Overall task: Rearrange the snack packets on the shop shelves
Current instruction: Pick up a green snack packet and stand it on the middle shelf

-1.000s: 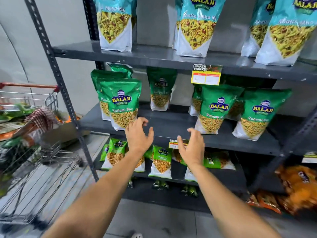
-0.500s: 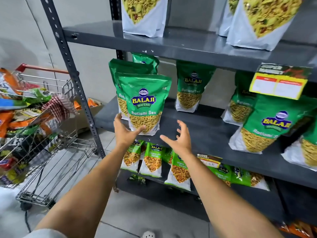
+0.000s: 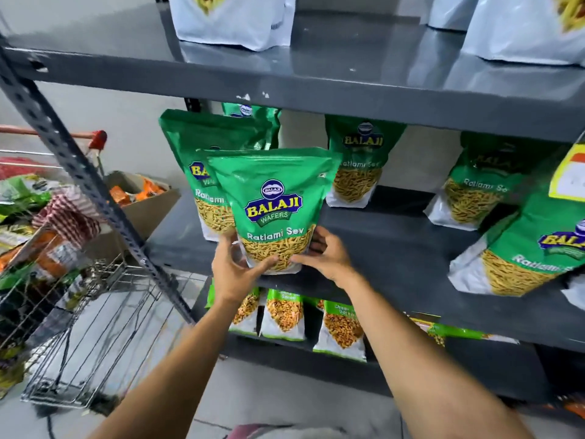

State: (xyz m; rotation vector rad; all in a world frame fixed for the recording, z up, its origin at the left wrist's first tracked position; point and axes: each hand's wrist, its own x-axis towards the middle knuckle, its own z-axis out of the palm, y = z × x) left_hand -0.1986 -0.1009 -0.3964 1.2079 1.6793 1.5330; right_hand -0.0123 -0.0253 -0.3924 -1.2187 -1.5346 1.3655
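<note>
— At the centre of the frame, what are the hands doing?

— Both grip one green Ratlami Sev packet (image 3: 273, 210) by its lower corners. The left hand (image 3: 235, 270) cups the bottom left edge, fingers curled under the white base; the right hand (image 3: 323, 258) presses the bottom right edge, thumb on the front.

— Where does that packet sit?

— Upright at the front of the middle shelf (image 3: 395, 274), its base near the shelf lip. Just behind it, to the upper left, stands a second green packet (image 3: 202, 147), partly covered by the held one.

— Anything else on that shelf?

— More of the same green packets: one further back at centre (image 3: 357, 166), and two at the right of the frame (image 3: 474, 191), the nearest leaning (image 3: 531, 255).

— And elsewhere?

— White-based pouches (image 3: 234, 23) stand on the top shelf. Smaller green packets (image 3: 285, 315) line the lower shelf beneath the hands. At the left of the frame, a wire trolley (image 3: 95, 327) holds mixed packets, and a cardboard box (image 3: 142, 207) sits behind it.
</note>
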